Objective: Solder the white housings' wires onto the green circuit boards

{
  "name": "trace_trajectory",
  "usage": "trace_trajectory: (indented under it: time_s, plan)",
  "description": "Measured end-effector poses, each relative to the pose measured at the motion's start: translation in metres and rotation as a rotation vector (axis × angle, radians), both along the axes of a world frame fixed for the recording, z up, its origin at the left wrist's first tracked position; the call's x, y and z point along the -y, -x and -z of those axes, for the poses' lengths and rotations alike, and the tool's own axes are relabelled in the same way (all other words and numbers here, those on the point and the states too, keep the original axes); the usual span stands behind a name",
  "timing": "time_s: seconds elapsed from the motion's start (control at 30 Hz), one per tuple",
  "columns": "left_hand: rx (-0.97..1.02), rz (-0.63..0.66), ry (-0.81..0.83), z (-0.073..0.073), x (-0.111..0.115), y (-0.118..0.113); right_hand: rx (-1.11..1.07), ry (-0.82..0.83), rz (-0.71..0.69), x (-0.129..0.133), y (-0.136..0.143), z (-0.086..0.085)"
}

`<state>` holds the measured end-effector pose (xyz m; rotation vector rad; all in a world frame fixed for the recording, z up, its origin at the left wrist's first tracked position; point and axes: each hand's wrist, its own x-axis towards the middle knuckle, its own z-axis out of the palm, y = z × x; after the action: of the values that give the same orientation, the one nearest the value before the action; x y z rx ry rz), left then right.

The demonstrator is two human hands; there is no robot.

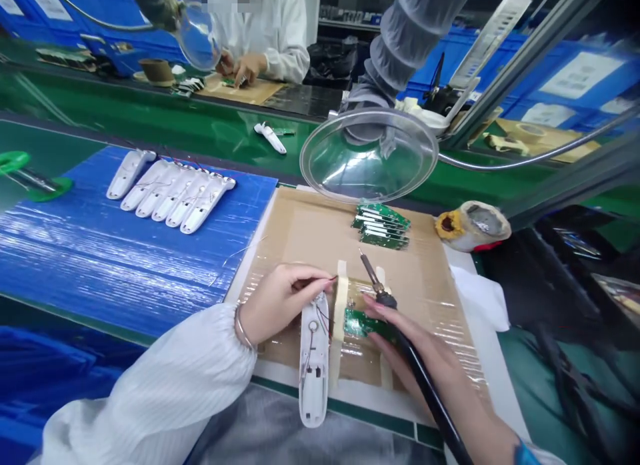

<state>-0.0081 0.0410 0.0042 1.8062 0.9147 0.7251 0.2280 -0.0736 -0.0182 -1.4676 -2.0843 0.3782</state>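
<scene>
My left hand (277, 301) is closed, thumb and forefinger pinching a thin dark wire just above a white plastic housing half (314, 365). The housing lies lengthwise toward me, with thin wires inside it and its far end beneath my fingers. My right hand (425, 345) holds a soldering iron (371, 271), its tip pointing up and away from the work. The thumb and fingers of that hand also rest at a green circuit board (357, 323), partly covered by the hand. Masking tape strips (341, 318) run beside the board on the cardboard.
Several green boards (383, 226) lie on the cardboard mat (310, 225). Several white housings (175, 191) sit in a row on the blue sheet (100, 251). A clear fume hood (370, 155) hangs above; an iron stand (473, 226) is at right. A co-worker (270, 38) works opposite.
</scene>
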Motion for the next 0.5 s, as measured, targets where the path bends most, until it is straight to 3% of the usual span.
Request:
trace_trajectory:
  time_s: [0.2,0.27,0.4,0.5]
  plan:
    - [-0.046,0.088,-0.027,-0.004,0.001,-0.005,-0.033,-0.202,0.183,0.011,0.007,-0.007]
    - [-0.066,0.157,-0.025,-0.009,-0.002,-0.007,-0.191,-0.262,0.328,0.013,0.008,-0.012]
    - [-0.111,0.284,0.005,-0.015,-0.008,-0.014,-0.405,-0.458,0.755,0.005,0.011,-0.015]
    - [-0.17,0.328,-0.017,-0.016,-0.009,-0.018,-0.531,-0.573,0.78,-0.003,0.011,-0.013]
